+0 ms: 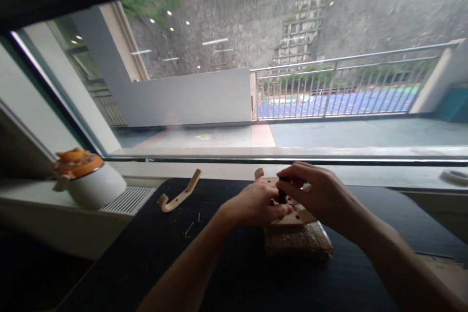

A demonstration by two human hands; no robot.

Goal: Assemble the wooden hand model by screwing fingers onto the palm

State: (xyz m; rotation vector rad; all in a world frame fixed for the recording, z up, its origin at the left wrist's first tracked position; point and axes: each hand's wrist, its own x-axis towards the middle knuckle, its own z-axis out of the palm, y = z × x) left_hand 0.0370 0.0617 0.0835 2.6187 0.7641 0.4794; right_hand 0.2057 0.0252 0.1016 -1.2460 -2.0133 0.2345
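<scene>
My right hand (316, 187) is closed around an upright black handle (282, 191), which looks like a screwdriver's. Its lower end is hidden between my hands. My left hand (254, 202) grips the pale wooden board (292, 220) by its left side, thumb and fingers close around the foot of the tool. Dark holes dot the board. Behind it a curved wooden tip (259, 173) sticks up. Under the board lies a brown bundle wrapped in clear plastic (298, 242). To the left rests a J-shaped wooden hook (183, 196) with holes, and near it two screws (189, 228).
All this is on a black table (139, 263) against a window sill (226, 170). A white pot with an orange animal-shaped lid (93, 183) stands on the left ledge. A roll of tape (454, 176) lies at the far right. Beyond the glass is a railing (332, 90).
</scene>
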